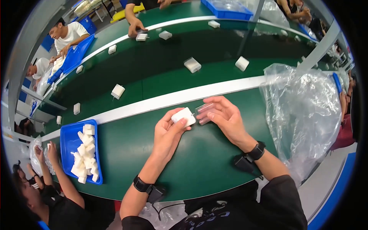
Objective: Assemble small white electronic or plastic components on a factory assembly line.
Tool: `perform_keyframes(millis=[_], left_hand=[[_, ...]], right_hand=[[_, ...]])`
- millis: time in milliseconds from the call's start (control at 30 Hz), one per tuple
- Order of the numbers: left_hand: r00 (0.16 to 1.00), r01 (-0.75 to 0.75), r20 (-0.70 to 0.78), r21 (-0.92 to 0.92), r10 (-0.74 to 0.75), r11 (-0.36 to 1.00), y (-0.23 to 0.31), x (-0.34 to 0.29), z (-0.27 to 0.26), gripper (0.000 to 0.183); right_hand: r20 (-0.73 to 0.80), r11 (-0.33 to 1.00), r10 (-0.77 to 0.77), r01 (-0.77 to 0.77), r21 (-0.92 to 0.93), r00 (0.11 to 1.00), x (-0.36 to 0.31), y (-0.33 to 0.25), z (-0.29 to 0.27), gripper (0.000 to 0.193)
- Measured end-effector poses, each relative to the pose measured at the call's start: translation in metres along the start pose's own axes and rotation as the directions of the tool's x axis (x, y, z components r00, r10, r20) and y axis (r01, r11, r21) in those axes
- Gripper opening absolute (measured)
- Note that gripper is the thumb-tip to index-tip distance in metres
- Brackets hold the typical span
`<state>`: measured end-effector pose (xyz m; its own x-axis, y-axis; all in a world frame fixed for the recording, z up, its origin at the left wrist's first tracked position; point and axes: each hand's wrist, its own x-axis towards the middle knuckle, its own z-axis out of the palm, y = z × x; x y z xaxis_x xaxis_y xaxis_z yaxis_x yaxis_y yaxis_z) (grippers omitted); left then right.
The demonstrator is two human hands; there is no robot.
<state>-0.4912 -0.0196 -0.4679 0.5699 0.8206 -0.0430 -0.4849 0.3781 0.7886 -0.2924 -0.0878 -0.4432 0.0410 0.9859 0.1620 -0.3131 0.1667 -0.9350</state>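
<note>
In front of my body, my left hand (165, 136) is closed on a white block-shaped plug adapter (183, 116), its thumb across the face. Small metal prongs stick out from the adapter's right side. A clear plastic cover (204, 114), open toward the adapter, sits between the thumb and fingers of my right hand (230, 120). The cover's mouth is close to the prongs; whether they touch is hard to tell. Both hands are above the green work surface (130, 145).
A blue tray (68, 140) of white adapters lies to the left. Clear plastic bags (303, 115) are heaped on the right. Beyond a white rail (172, 100), a green conveyor belt (153, 73) carries several adapters. Another person's hand (137, 27) reaches an adapter across the belt; other people sit around.
</note>
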Motion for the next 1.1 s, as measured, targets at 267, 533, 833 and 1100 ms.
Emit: perform_keyframes(millis=[267, 533, 833, 1100], left_hand=[[1.000, 0.011, -0.020, 0.201, -0.007, 0.980, 0.003, 0.006, 0.004, 0.032], [0.990, -0.107, -0.041, 0.432, 0.138, 0.896, -0.002, 0.003, 0.009, 0.027], [0.992, -0.114, 0.000, 0.431, 0.126, 0.895, 0.005, -0.001, 0.013, 0.016], [0.983, -0.184, 0.078, 0.529, 0.168, 0.828, 0.007, -0.002, 0.005, 0.015]], right_hand=[[-0.014, 0.997, 0.077, -0.077, 0.023, 0.997, 0.005, 0.002, -0.002, 0.035], [-0.038, 1.000, -0.016, 0.015, -0.023, 0.999, -0.008, 0.011, 0.007, 0.033], [-0.025, 0.952, -0.149, 0.137, -0.275, 0.988, -0.013, 0.012, 0.010, 0.035], [0.006, 0.974, -0.045, 0.046, -0.222, 0.999, -0.011, 0.015, 0.003, 0.034]])
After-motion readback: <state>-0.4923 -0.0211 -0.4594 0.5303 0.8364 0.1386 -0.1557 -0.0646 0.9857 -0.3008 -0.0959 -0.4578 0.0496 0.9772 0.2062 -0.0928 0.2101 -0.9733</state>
